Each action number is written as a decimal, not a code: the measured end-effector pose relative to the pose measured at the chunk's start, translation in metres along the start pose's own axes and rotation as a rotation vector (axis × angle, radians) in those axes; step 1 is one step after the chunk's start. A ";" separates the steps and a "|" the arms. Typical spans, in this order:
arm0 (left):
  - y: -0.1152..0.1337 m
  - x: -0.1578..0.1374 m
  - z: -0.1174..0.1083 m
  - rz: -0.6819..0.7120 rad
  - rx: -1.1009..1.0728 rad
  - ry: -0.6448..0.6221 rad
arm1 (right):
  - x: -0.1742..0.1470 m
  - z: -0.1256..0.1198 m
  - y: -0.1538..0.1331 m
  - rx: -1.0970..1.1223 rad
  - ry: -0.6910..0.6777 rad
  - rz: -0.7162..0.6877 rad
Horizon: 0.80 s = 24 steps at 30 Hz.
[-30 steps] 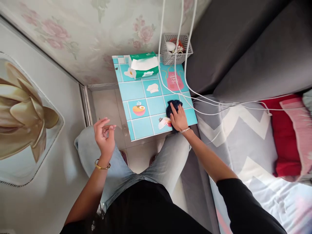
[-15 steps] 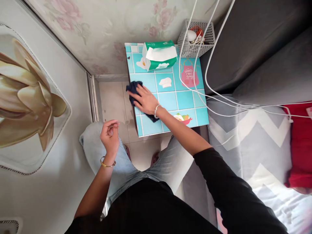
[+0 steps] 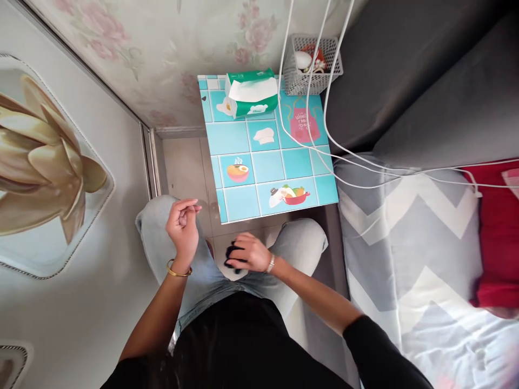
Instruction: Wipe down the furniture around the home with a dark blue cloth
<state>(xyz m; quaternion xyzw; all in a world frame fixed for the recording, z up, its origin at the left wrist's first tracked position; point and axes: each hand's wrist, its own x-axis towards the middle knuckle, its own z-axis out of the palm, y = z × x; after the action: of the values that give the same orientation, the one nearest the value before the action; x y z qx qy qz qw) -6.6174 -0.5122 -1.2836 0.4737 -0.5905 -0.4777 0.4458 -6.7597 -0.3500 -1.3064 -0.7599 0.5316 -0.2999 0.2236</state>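
Note:
Gathered in my right hand is a dark navy cloth, mostly covered by the fingers. This hand is closed around it, above the gap between my knees and in front of the small table's near edge. The small table has a turquoise tile-patterned top with printed food pictures. My left hand hovers over my left thigh, its fingers loosely bent and apart, with nothing in them. On the table's far side stands a green and white tissue pack, a white tissue showing at its top.
A grey mesh basket with small items sits at the table's back right corner. White cables hang across the table's right part. On the right is a grey zigzag-patterned cover; a white panel stands on the left.
My right hand has lifted the cloth off the left part of the tabletop and drawn it back toward my lap. A printed bowl now shows there. My left hand stays nearly still.

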 end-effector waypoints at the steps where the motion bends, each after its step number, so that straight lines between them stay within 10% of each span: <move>1: 0.001 0.000 0.001 0.007 -0.009 0.009 | -0.019 -0.014 0.004 -0.018 0.079 0.085; 5: -0.001 0.002 0.008 0.027 -0.008 0.049 | -0.085 -0.085 0.059 -0.320 0.429 0.463; 10: -0.005 -0.001 0.015 0.039 -0.004 0.083 | -0.100 -0.102 0.122 -0.505 0.378 0.839; 24: -0.005 0.002 0.007 0.061 0.120 0.107 | 0.066 0.043 0.014 -0.127 0.019 0.226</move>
<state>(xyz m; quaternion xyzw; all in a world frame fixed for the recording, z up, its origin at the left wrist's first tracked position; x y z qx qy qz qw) -6.6243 -0.5138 -1.2892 0.5064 -0.6075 -0.4015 0.4618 -6.7229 -0.4165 -1.3320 -0.7048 0.6339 -0.2459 0.2024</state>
